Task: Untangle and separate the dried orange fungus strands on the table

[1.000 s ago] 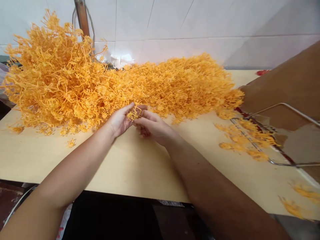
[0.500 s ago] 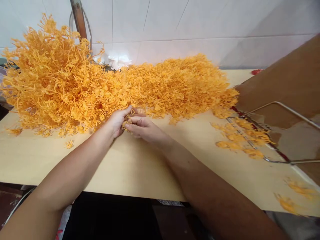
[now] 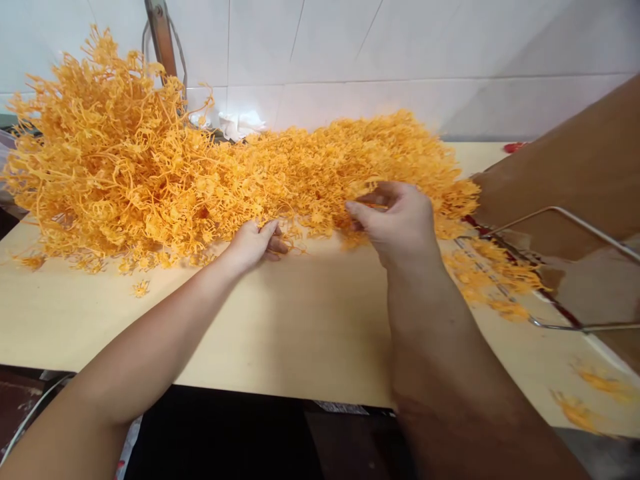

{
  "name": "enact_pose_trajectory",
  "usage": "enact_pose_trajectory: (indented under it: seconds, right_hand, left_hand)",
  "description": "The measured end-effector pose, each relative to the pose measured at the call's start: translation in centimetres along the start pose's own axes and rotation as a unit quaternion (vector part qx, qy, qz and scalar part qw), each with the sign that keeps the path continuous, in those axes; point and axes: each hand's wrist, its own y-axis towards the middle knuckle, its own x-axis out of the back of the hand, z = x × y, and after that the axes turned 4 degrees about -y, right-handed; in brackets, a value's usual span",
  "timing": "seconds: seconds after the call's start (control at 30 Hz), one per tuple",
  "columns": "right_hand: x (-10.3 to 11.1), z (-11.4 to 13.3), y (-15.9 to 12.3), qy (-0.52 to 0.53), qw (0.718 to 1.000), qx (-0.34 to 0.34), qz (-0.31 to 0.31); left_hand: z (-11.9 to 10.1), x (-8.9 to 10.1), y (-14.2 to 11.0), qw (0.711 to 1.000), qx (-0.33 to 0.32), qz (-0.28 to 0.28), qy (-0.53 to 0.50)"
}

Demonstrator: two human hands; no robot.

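A long heap of orange spidery pieces (image 3: 150, 167) with thin curled legs lies along the back of the table. My left hand (image 3: 257, 241) rests at the heap's front edge, closed, thumb against the curled fingers. Thin orange strands poke out past its fingertips. My right hand (image 3: 397, 217) is raised over the front of the heap's right part, fingers bent towards the thumb. Blurred orange legs show at its fingertips, partly hidden by the hand. The two hands are apart, with bare tabletop (image 3: 320, 313) between and below them.
On the right stands a brown cardboard box (image 3: 565, 167) with a bent metal wire frame (image 3: 595, 230) beside it. Several loose orange pieces (image 3: 500, 273) lie over the frame's lower bar. A white tiled wall (image 3: 325, 40) closes off the back.
My right hand has left my left hand and moved right and up to the heap's right part. My left hand has shifted slightly right and its fingers remain curled.
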Motion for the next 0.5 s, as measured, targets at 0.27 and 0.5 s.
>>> enact_pose_trajectory:
  seconds: [0.27,0.5]
  right_hand:
    - [-0.5,1.6,-1.7,-0.181,0.978,0.101,-0.012]
    - [-3.2,4.1,-4.9,0.031,0.980,-0.004,0.196]
  left_hand:
    - [1.7,0.5,1.3,0.979,-0.107,-0.022,0.173]
    - [2.1,0.9,1.4,0.939,-0.165,-0.050,0.297]
